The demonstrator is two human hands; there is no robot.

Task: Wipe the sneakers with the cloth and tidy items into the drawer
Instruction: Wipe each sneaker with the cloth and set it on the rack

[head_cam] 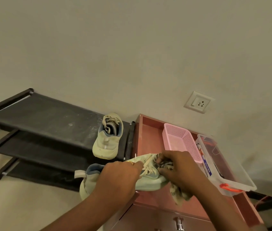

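The left hand (pixel 121 175) grips a pale sneaker (pixel 150 181) from above, fingers curled over its laces and tongue, a ring on one finger. The shoe lies on its side across the left edge of a reddish cabinet (pixel 150 135), heel hanging out past the edge toward the rack (pixel 45 119), toe resting on the cabinet top. The right hand (pixel 178 167) clutches a mottled cloth (pixel 179 195) and presses it against the shoe near the toe end of the laces; one bunch of the cloth shows between the fingertips, and the rest hangs out below the palm onto the cabinet top.

The second sneaker (pixel 106 144) stands on the top shelf of the black rack, at its right end just beside the cabinet, its toe pointing toward the camera and its laces loose. The rack's fabric shelves look dusty, and the two lower ones hold nothing that can be seen.

On the cabinet top, behind the right hand, sits a pink mesh basket (pixel 182 140). Touching its right side is a clear plastic box (pixel 228 164) with an orange latch (pixel 228 187), tilted and overhanging the cabinet's right edge; its contents are hard to make out apart from a blue label. A drawer (pixel 165 220) with a metal knob (pixel 178 222) shows, shut, at the bottom of the view. A socket (pixel 198 102) is set in the wall above
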